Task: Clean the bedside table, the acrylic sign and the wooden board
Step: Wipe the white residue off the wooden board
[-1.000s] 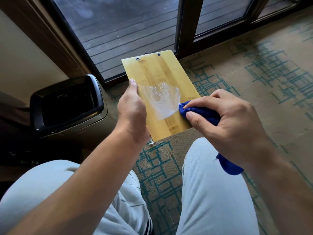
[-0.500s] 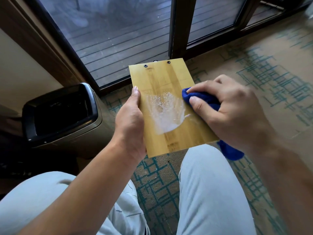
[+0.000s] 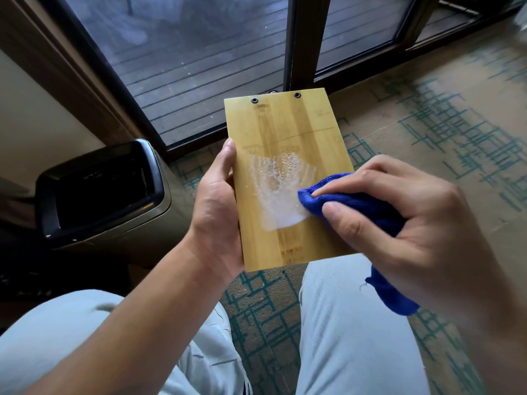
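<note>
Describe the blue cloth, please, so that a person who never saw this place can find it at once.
Start at the dark-framed glass door at the top and come down to the wooden board that the left hand holds above the patterned carpet. The blue cloth is bunched in the right hand and pressed on the board's wet foamy patch. Nothing else in view is deep blue.

The wooden board [image 3: 288, 178] sits between the two hands, above the knees [image 3: 342, 323]. Left hand [image 3: 216, 212] on its left edge, right hand [image 3: 405, 220] at its right with the cloth [image 3: 350, 202] on the board's face, beside the wet patch [image 3: 279, 189]. The bin [image 3: 99, 192] stands left; the glass door [image 3: 199, 52] lies beyond.
</note>
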A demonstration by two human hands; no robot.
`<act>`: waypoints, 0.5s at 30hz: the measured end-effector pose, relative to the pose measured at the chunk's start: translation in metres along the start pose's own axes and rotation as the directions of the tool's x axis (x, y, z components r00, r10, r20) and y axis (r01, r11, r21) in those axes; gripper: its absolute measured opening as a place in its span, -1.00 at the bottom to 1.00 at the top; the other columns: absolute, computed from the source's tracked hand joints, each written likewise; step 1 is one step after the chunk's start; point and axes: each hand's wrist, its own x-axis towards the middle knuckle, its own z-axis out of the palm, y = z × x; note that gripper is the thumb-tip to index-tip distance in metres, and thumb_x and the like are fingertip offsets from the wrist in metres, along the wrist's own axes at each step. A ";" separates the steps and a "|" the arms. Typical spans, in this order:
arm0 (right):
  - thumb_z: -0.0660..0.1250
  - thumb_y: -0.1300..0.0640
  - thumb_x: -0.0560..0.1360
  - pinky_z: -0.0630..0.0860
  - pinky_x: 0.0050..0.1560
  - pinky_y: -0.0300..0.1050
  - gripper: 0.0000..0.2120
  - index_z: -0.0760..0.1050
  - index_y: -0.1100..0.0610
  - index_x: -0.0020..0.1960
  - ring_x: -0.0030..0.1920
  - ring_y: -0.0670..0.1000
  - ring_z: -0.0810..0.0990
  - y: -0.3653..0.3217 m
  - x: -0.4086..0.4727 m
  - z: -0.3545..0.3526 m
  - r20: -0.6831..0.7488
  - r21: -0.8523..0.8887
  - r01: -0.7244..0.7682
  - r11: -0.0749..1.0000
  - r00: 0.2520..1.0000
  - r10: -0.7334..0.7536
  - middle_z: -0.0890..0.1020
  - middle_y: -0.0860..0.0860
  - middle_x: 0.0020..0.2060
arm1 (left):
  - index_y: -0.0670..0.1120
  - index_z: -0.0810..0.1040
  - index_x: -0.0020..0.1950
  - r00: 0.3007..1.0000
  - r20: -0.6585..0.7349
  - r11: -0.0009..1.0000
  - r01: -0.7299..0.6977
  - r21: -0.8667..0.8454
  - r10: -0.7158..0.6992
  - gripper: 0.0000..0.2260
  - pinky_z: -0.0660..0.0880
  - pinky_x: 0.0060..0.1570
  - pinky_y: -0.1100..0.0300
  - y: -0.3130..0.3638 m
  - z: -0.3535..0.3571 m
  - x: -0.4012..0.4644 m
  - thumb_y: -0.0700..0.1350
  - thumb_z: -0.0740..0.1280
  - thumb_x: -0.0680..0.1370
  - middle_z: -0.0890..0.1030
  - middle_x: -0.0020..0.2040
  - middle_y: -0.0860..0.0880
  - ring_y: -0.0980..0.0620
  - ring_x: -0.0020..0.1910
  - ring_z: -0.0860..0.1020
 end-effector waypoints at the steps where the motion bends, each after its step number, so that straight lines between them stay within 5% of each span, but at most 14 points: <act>1: 0.39 0.04 0.53 0.43 -0.09 -0.34 -0.86 0.68 -0.01 0.05 -0.07 -0.03 0.63 -0.002 0.004 -0.004 -0.016 0.004 0.000 1.000 1.000 0.000 0.62 -0.05 -0.12 | -0.19 0.59 0.33 1.000 0.009 1.000 -0.005 -0.006 0.005 -0.42 0.67 0.02 -0.05 0.000 0.001 -0.001 0.24 0.07 0.67 0.70 0.15 -0.20 -0.15 0.07 0.71; 8: 0.20 -0.06 0.62 0.49 0.05 -0.01 -0.73 0.62 -0.08 0.20 0.00 -0.03 0.59 -0.004 0.046 -0.011 -0.115 -0.192 -0.033 0.981 0.993 0.011 0.60 -0.04 -0.02 | -0.13 0.59 0.28 0.990 0.128 0.997 -0.045 -0.062 0.053 -0.39 0.68 -0.12 0.01 -0.003 0.003 -0.002 0.28 -0.02 0.67 0.73 0.04 -0.16 -0.09 -0.02 0.72; 11: 0.18 -0.10 0.57 0.48 0.10 -0.01 -0.68 0.57 -0.10 0.24 0.06 -0.04 0.56 -0.007 0.059 -0.002 -0.069 -0.260 -0.051 0.964 0.997 0.034 0.58 -0.10 0.03 | -0.13 0.54 0.38 0.994 0.091 0.997 -0.056 -0.046 0.060 -0.42 0.67 0.00 -0.04 -0.006 0.003 0.000 0.25 0.01 0.68 0.70 0.18 -0.16 -0.11 0.07 0.70; 15: 0.22 -0.07 0.55 0.41 -0.01 -0.14 -0.77 0.55 -0.04 0.11 -0.04 -0.07 0.51 -0.004 0.064 0.013 -0.039 -0.249 -0.053 0.967 0.998 0.045 0.54 -0.09 -0.03 | -0.16 0.65 0.24 0.993 0.100 0.996 -0.058 -0.066 0.064 -0.37 0.68 -0.07 -0.01 -0.003 0.002 -0.001 0.27 -0.01 0.67 0.73 0.08 -0.15 -0.08 0.00 0.72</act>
